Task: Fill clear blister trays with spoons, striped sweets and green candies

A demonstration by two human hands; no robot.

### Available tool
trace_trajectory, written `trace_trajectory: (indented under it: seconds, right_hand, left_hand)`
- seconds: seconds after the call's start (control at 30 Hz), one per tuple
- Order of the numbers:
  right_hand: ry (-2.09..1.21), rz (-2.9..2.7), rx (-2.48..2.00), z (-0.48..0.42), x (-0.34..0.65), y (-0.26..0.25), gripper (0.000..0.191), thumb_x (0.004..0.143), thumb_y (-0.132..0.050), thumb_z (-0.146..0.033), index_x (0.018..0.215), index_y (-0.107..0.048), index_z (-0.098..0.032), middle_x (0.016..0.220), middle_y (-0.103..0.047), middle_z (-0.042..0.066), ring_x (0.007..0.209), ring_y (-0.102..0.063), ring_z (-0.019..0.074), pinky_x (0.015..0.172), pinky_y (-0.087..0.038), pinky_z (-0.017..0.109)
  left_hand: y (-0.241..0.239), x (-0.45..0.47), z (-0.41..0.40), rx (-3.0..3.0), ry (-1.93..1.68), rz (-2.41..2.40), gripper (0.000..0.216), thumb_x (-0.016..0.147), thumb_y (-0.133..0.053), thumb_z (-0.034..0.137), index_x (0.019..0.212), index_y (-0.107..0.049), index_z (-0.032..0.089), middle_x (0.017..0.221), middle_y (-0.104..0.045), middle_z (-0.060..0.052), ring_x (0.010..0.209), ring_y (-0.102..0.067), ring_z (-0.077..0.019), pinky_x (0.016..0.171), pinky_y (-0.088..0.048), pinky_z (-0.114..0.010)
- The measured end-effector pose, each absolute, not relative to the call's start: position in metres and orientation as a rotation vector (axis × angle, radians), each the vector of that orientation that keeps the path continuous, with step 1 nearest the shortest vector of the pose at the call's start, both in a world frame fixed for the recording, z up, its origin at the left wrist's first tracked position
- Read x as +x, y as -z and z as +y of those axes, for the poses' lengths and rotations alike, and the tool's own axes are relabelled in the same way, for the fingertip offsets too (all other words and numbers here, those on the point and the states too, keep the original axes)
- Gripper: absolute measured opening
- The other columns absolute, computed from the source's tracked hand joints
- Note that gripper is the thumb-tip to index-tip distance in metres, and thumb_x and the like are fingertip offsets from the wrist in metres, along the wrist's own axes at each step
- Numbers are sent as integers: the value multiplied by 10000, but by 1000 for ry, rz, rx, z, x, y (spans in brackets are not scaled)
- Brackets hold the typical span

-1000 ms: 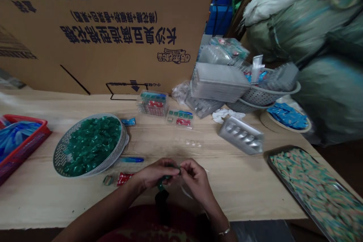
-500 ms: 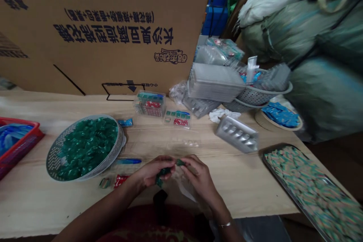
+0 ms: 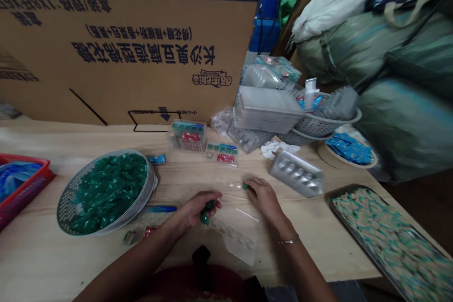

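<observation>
My left hand [image 3: 198, 206] is curled around dark green wrapped candies [image 3: 205, 214], above the table's middle. My right hand [image 3: 264, 194] pinches one green candy [image 3: 245, 186] at the right end of a row of cups in a clear plastic tray [image 3: 226, 183]. Nearer to me lies a second clear tray [image 3: 244, 238] with moulded hollows. Left of my left hand is a tray holding a blue stick-like piece [image 3: 161, 209], a red packet [image 3: 148, 231] and a striped piece [image 3: 130, 237], partly behind my forearm. A perforated bowl [image 3: 67, 198] heaped with green candies stands further left.
Filled trays [image 3: 187, 136] stand stacked before a large carton [image 3: 141, 80]. Empty trays [image 3: 269, 108], grey baskets [image 3: 314, 125] and a silver tray stack [image 3: 297, 173] sit right. A metal tray [image 3: 348, 233] of striped pieces lies at the right edge; a red basket [image 3: 46, 170] at left.
My hands have come apart. My right hand has moved right and away from me with one green candy, to the tray's cups. The left hand keeps the other green candies.
</observation>
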State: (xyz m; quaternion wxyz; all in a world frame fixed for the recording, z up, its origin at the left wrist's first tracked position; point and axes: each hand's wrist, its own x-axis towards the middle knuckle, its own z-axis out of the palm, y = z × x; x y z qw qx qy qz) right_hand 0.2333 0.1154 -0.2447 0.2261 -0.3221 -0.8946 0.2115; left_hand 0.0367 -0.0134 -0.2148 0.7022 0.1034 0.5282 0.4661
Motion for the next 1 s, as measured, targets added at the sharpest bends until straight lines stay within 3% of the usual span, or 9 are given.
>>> trace_trajectory:
  seconds: [0.13,0.3,0.47,0.63,0.77,1.0]
  right_hand:
    - [-575,-2338,-899,90,230,231,232,827,-500,-181,1020,-629,-184,996,-620,110,945,-561,264,826,-457,423]
    - [-976,-2253,-680,28,202,195,117,863,-522,-215,927,-619,-225,846,-611,40,784,-592,175,678,-491,272]
    - [-1138,-2132,-606,3,174,192,162,820,-535,-168,948,-614,-226,958,-623,62,916,-596,189,791,-496,296]
    - [-1406,-1831,-724,10,177,200,87,815,-557,-202,880,-614,-209,816,-626,26,766,-613,154,689,-509,242]
    - [-1341,-1742,-799,13,182,205,100,802,-607,-245,889,-629,-200,775,-626,20,728,-613,153,675,-503,233]
    - [-1240,-1886,-658,11,177,211,62,838,-579,-239,839,-637,-216,751,-629,11,700,-622,143,634,-506,199]
  left_hand:
    - [201,34,-17,107,-1086,1066,270,714,-613,313,896,-634,115,590,-585,-1,358,-377,-45,367,-184,-181]
    - [188,39,-12,-138,-1260,968,192,814,-521,270,837,-620,107,579,-561,-8,400,-435,-66,396,-281,-172]
    - [184,42,-8,-280,-1368,929,205,848,-442,232,770,-593,117,566,-549,0,384,-417,-65,429,-339,-193]
    - [183,39,-21,-160,-1386,1018,83,711,-626,207,723,-589,134,558,-575,10,413,-459,-72,406,-270,-186]
    - [184,41,-39,116,-1328,1126,268,552,-782,281,679,-601,130,550,-590,11,437,-464,-71,417,-253,-188]
    - [195,47,-51,162,-1305,1191,384,467,-812,395,631,-606,116,499,-551,14,398,-433,-65,417,-231,-210]
